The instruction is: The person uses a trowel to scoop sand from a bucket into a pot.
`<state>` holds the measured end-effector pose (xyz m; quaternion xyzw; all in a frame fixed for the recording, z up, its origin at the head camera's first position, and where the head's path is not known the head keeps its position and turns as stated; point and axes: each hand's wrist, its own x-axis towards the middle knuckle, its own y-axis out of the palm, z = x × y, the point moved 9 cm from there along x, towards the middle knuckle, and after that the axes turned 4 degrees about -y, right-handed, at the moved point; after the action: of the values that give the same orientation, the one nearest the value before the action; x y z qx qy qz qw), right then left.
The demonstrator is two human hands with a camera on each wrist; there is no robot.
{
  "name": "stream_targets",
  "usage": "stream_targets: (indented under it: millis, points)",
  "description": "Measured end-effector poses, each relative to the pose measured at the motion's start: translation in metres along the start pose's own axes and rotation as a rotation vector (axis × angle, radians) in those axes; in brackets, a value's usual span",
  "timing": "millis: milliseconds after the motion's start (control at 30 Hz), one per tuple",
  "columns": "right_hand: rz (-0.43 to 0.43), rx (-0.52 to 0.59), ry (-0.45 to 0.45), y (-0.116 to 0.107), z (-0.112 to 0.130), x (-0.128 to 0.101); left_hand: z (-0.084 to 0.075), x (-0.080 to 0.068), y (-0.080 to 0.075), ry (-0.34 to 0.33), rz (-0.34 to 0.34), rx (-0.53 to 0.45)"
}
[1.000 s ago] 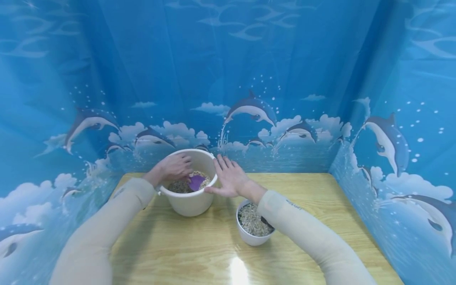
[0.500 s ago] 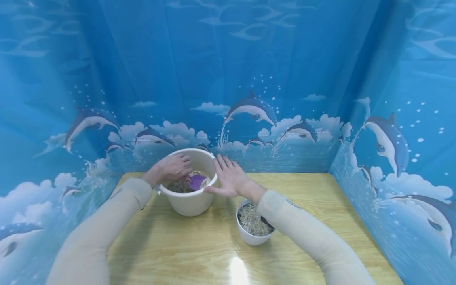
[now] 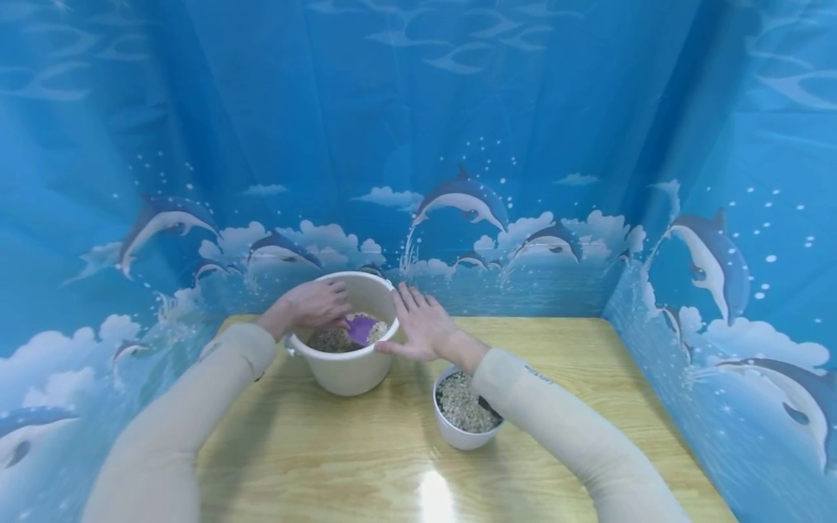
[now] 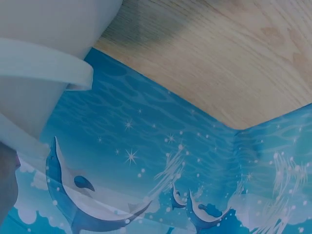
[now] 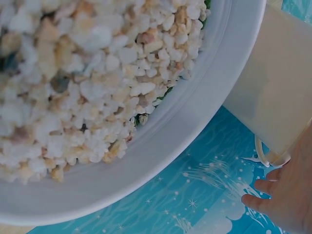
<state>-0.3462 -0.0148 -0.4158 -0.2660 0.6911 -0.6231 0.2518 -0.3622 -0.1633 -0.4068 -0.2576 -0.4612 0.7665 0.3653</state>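
Note:
A white bucket [image 3: 349,376] stands at the back left of the table, with mixed pale and darker gravel [image 3: 330,341] inside. My left hand [image 3: 315,303] reaches over its left side, fingers curled at the near end of a purple scoop [image 3: 361,330]. The scoop's blade lies among the gravel; its handle is mostly hidden by the hand. On the bucket's right rim rests my right hand [image 3: 421,323], fingers spread and straight. In the left wrist view the bucket's wall [image 4: 44,24] fills the upper left, and only a sliver of hand [image 4: 7,180] shows.
A smaller white pot [image 3: 463,439] full of pale gravel [image 5: 112,83] stands below the right forearm, partly covered by its sleeve [image 3: 549,414]. The wooden table [image 3: 353,465] ends at a blue dolphin-print curtain [image 3: 523,109] on the back and both sides.
The purple scoop has turned and tilted slightly in the gravel. My left hand and forearm have shifted a little to the left. The right hand stays on the rim.

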Motion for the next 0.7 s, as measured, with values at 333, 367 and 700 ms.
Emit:
stream_targets:
  millis: [333, 367, 700]
  points:
    - [-0.01, -0.021, -0.013, -0.0016, 0.001, -0.0006, 0.0033, -0.0027, -0.0035, -0.008, 0.009, -0.021]
    - [-0.009, -0.022, -0.014, -0.0017, 0.0012, -0.0006, 0.0032, -0.0029, -0.0038, -0.006, 0.007, -0.019]
    - [-0.004, -0.031, -0.014, -0.0016, 0.0015, -0.0007, 0.009, -0.0078, -0.0075, -0.03, 0.032, -0.033]
